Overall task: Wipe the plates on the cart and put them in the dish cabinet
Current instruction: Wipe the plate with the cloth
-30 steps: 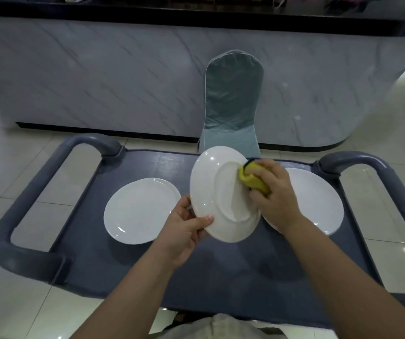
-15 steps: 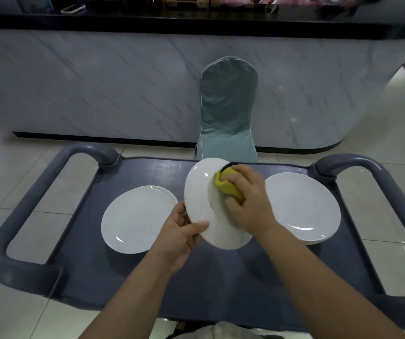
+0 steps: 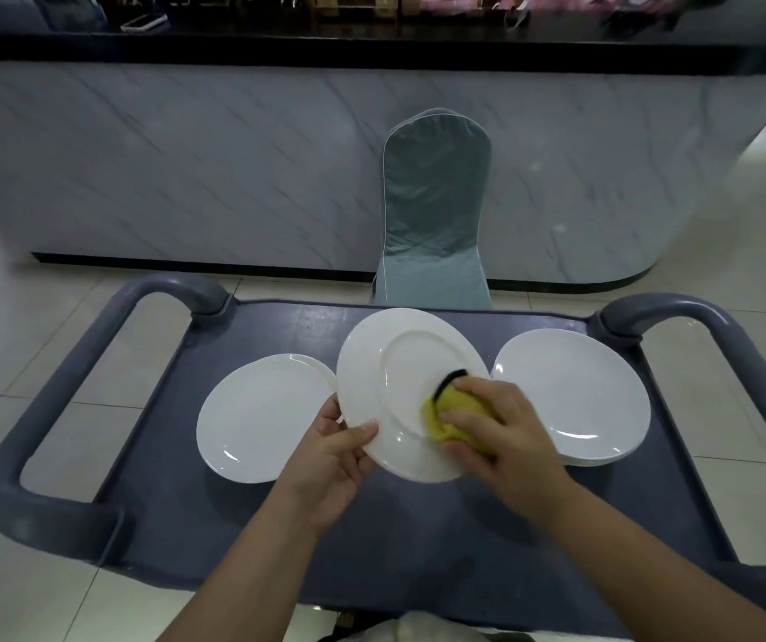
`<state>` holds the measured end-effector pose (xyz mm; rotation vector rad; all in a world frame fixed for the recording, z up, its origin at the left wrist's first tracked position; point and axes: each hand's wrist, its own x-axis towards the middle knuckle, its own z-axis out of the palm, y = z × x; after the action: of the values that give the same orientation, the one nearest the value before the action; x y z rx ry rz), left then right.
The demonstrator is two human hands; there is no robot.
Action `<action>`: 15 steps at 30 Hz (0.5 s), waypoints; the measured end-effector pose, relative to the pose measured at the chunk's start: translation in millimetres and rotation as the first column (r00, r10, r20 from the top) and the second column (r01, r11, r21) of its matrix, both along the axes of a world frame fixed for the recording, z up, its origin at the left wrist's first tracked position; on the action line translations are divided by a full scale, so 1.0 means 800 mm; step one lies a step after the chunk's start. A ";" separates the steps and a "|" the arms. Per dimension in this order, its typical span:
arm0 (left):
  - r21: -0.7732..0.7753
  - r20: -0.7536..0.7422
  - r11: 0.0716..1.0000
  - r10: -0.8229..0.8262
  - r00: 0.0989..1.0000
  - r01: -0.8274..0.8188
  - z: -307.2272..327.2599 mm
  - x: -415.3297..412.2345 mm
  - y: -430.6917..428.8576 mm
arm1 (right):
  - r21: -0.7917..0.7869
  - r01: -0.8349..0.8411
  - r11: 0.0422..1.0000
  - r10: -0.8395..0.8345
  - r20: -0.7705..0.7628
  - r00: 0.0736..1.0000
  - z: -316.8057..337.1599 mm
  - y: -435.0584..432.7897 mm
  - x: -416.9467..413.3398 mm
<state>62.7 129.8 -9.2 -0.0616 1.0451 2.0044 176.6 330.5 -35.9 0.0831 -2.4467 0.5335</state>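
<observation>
Pinching the near-left rim of a tilted white plate (image 3: 399,391) above the cart (image 3: 418,539), the left hand (image 3: 330,465) steadied it while the right hand (image 3: 496,433), fingers curled round a yellow sponge (image 3: 441,421), scrubbed its near-right face.

Left hand (image 3: 330,461) grips the tilted plate (image 3: 385,373) at its lower rim. Right hand (image 3: 506,437) presses the yellow sponge (image 3: 436,410) against its face. A single plate (image 3: 256,419) and a plate stack (image 3: 575,391) flank it on the cart (image 3: 371,549).
</observation>
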 end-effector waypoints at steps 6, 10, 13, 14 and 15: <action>-0.126 -0.171 0.978 -0.185 0.968 0.165 0.002 0.013 0.001 | -0.546 0.374 0.750 -0.361 0.135 0.923 0.035 0.048 -0.079; -0.131 -0.192 0.981 -0.168 0.967 0.144 0.005 0.011 0.011 | -0.286 0.054 0.957 -0.042 0.050 0.998 0.069 -0.040 -0.103; -0.094 -0.156 0.991 -0.109 0.982 0.095 0.004 0.007 0.008 | 0.048 -0.166 0.985 0.165 0.016 0.986 0.062 -0.058 -0.094; -0.114 -0.157 0.989 -0.115 0.981 0.097 0.005 0.007 0.007 | 0.001 -0.173 0.985 0.173 0.023 0.985 0.062 -0.045 -0.098; -0.137 -0.161 0.985 -0.129 0.978 0.108 0.006 0.007 0.005 | -0.116 -0.131 0.984 0.136 0.028 0.990 0.066 -0.033 -0.105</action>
<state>68.3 134.1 -4.1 0.1028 1.2552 1.8578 92.7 303.9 16.6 0.1928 -2.4517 0.7388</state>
